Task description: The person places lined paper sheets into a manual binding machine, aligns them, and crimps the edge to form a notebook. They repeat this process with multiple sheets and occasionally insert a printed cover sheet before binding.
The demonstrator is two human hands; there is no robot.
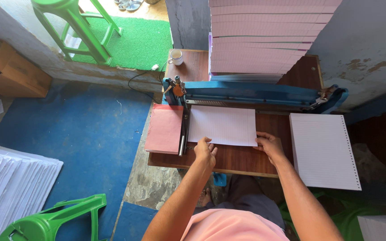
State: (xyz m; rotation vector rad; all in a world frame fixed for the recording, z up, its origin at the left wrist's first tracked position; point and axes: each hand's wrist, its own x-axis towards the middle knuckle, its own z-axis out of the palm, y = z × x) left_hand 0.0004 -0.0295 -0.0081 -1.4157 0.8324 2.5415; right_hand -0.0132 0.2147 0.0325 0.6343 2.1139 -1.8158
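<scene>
At frame centre the lined sheet stack (222, 125) lies on the wooden surface (237, 158), fed under the blue punching machine (255, 94). Best to keep its edges square against the machine. Left hand (205, 152) and right hand (269, 145) pinch its near corners. The machine's teeth are hidden.

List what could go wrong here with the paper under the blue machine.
1. The left hand and right hand pinch only the near edge of the lined sheets, so they could skew under the blue punching machine.
2. The punched stack overhangs the wooden table and might slide off.
</scene>
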